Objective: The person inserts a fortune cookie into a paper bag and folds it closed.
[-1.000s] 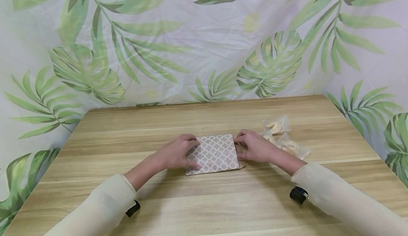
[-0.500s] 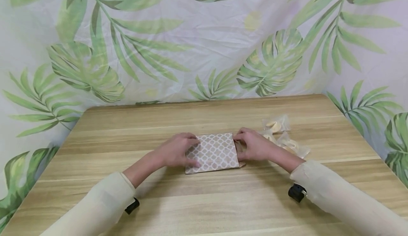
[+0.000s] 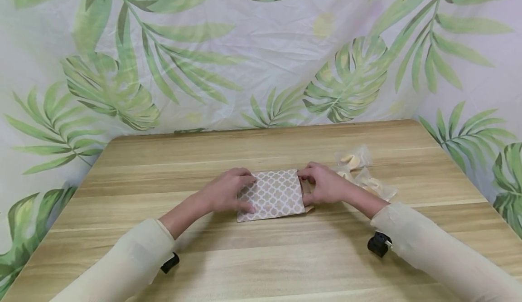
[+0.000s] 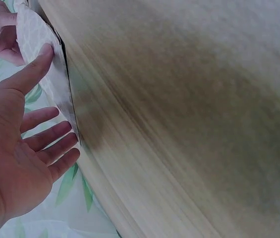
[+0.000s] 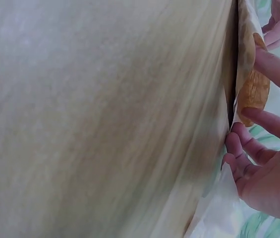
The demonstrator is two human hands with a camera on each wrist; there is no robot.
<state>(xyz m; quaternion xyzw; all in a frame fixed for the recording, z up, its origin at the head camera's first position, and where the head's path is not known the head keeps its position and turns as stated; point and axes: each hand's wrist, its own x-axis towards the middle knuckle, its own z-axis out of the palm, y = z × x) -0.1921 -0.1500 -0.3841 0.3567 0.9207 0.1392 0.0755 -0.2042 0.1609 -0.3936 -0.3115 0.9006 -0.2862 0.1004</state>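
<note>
Fingers (image 3: 244, 180) of the left hand (image 3: 225, 195) lie fairly straight, pressing the left edge of a small patterned paper bag (image 3: 272, 195) flat on the wooden table (image 3: 261, 256). At the bag's right end the right hand (image 3: 324, 187) curls its fingers around the open mouth, seemingly pinching the brown flap there, though the wrist views are too blurred to be sure. The bag lies mid-table between both hands. Wrapped fortune cookies (image 3: 359, 170) sit just beyond the right hand. To do this well, I'd judge the left hand should anchor the bag firmly while the right teases the paper layers apart gently, avoiding a tear.
</note>
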